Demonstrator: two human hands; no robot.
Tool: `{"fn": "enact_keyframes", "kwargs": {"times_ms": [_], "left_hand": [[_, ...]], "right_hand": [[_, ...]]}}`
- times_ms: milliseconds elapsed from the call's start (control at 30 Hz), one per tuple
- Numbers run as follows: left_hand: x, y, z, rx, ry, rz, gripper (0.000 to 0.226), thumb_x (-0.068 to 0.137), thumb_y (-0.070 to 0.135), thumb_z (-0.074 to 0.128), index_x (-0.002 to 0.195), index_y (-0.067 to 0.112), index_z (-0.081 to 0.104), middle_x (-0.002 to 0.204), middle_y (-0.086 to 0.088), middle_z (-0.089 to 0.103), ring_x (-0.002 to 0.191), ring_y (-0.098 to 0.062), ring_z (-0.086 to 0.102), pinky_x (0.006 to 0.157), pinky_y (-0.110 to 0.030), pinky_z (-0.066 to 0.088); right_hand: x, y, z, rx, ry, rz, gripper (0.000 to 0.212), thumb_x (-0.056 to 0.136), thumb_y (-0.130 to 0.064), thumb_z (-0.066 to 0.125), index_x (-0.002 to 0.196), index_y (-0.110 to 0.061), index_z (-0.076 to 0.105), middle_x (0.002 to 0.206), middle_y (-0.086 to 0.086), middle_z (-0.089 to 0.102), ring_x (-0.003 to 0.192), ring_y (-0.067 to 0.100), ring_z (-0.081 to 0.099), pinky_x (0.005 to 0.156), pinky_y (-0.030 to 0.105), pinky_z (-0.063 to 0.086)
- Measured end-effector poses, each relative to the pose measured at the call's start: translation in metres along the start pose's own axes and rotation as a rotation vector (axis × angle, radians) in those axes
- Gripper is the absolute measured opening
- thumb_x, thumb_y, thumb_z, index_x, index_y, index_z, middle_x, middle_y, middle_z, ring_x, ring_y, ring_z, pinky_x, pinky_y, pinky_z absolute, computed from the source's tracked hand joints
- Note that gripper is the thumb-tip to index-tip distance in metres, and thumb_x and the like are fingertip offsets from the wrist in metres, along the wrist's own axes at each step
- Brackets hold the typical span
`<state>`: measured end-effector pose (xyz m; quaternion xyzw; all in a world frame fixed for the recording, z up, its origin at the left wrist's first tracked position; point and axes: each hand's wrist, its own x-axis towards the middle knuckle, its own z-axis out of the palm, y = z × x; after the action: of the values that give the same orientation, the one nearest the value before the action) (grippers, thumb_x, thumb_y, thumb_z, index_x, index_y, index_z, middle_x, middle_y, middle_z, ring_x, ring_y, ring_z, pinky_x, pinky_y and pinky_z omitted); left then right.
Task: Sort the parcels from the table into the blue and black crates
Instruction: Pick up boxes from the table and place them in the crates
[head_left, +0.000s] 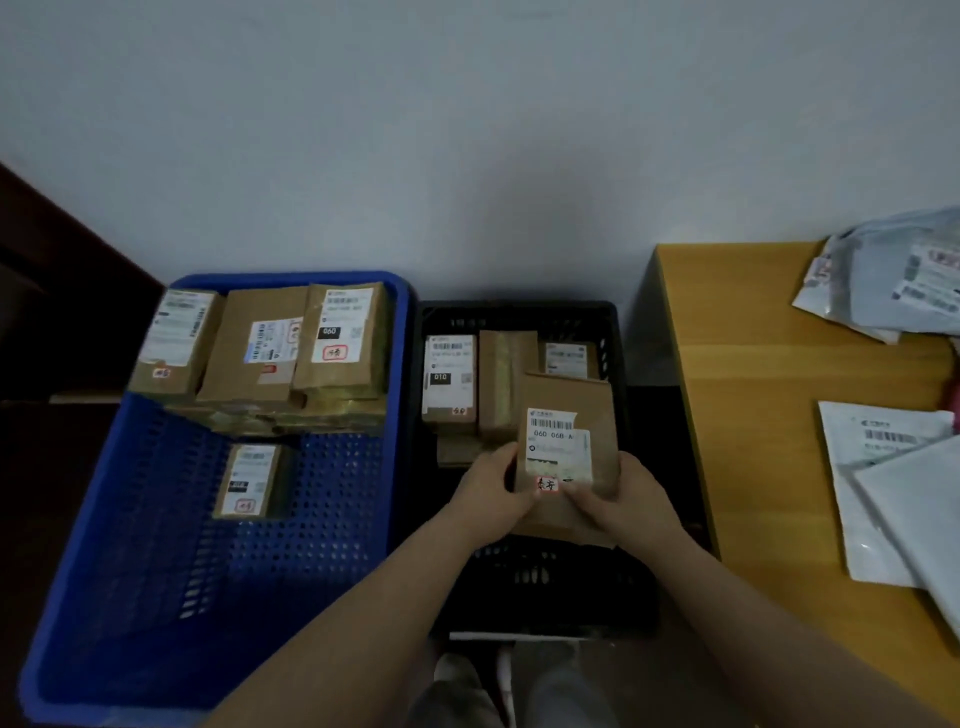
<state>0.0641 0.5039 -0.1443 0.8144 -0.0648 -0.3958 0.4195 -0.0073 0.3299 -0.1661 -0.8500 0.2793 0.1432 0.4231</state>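
Note:
I hold a brown cardboard parcel (569, 415) with a white label over the black crate (519, 312). My left hand (491, 496) grips its lower left edge and my right hand (621, 501) grips its lower right corner. Three brown boxes stand at the far end of the black crate. The blue crate (156, 545) on the left holds several brown boxes stacked at its far end and one small box (252, 480) alone in the middle.
A yellow wooden table (753, 415) stands on the right with grey and white mailer bags (904, 291) at its far and near right. A white wall is behind the crates. Dark furniture (57, 291) stands at the far left. My shoes show at the bottom.

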Motion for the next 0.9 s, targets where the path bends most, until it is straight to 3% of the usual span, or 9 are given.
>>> {"fn": "enact_keyframes", "kwargs": {"times_ms": [100,200,467,567,667,800,900], "left_hand": [[0.041,0.006,0.01,-0.023,-0.025,-0.035,0.052,0.09,0.018,0.066,0.139,0.018,0.048,0.137,-0.002,0.054,0.126,-0.018,0.05,0.108,-0.04,0.042],[0.081,0.01,0.017,-0.083,-0.007,-0.06,0.047,0.089,0.012,0.065,0.134,0.018,0.052,0.13,-0.001,0.06,0.121,-0.017,0.054,0.106,-0.038,0.044],[0.159,0.01,0.023,-0.091,-0.024,-0.101,0.058,0.089,0.01,0.065,0.142,0.018,0.041,0.133,-0.001,0.057,0.124,-0.017,0.051,0.106,-0.033,0.042],[0.179,0.009,0.019,0.137,-0.034,-0.119,0.061,0.088,0.021,0.067,0.141,0.016,0.038,0.135,-0.005,0.054,0.126,-0.023,0.049,0.106,-0.037,0.041],[0.189,0.007,0.011,0.461,-0.039,-0.138,0.072,0.089,0.037,0.064,0.148,0.016,0.029,0.144,-0.01,0.042,0.133,-0.032,0.036,0.111,-0.041,0.031],[0.194,0.004,0.008,0.579,-0.063,-0.18,0.086,0.088,0.045,0.063,0.154,0.021,0.014,0.155,-0.014,0.018,0.141,-0.037,0.015,0.113,-0.046,0.025],[0.199,0.0,0.007,0.655,-0.024,-0.156,0.089,0.087,0.047,0.062,0.155,0.025,0.008,0.16,-0.015,0.001,0.146,-0.039,-0.003,0.115,-0.053,0.02]], "right_hand": [[0.035,0.01,-0.005,-0.045,0.016,0.05,0.068,0.073,-0.045,0.079,0.125,-0.012,0.051,0.117,0.004,0.06,0.11,0.022,0.058,0.086,0.04,0.052],[0.073,0.016,-0.008,-0.126,0.037,0.083,0.071,0.074,-0.045,0.078,0.128,-0.009,0.047,0.121,0.01,0.055,0.115,0.027,0.053,0.089,0.043,0.051],[0.154,0.023,-0.007,-0.229,0.014,0.121,0.086,0.08,-0.043,0.074,0.145,-0.009,0.029,0.135,0.016,0.042,0.125,0.031,0.042,0.094,0.044,0.047],[0.17,0.019,-0.003,-0.335,0.002,0.124,0.095,0.083,-0.045,0.071,0.151,-0.008,0.016,0.141,0.017,0.034,0.129,0.033,0.038,0.094,0.043,0.046],[0.176,0.017,0.002,-0.42,-0.006,0.112,0.099,0.085,-0.043,0.068,0.153,-0.005,0.006,0.144,0.018,0.029,0.132,0.032,0.033,0.095,0.042,0.045],[0.178,0.012,0.003,-0.61,0.062,0.013,0.115,0.078,-0.051,0.07,0.152,-0.004,-0.005,0.147,0.021,0.023,0.133,0.036,0.028,0.102,0.044,0.039],[0.191,0.005,0.003,-0.746,-0.024,-0.193,0.125,0.075,-0.062,0.068,0.15,-0.018,-0.022,0.157,0.019,-0.017,0.146,0.04,-0.008,0.117,0.05,0.013]]}}
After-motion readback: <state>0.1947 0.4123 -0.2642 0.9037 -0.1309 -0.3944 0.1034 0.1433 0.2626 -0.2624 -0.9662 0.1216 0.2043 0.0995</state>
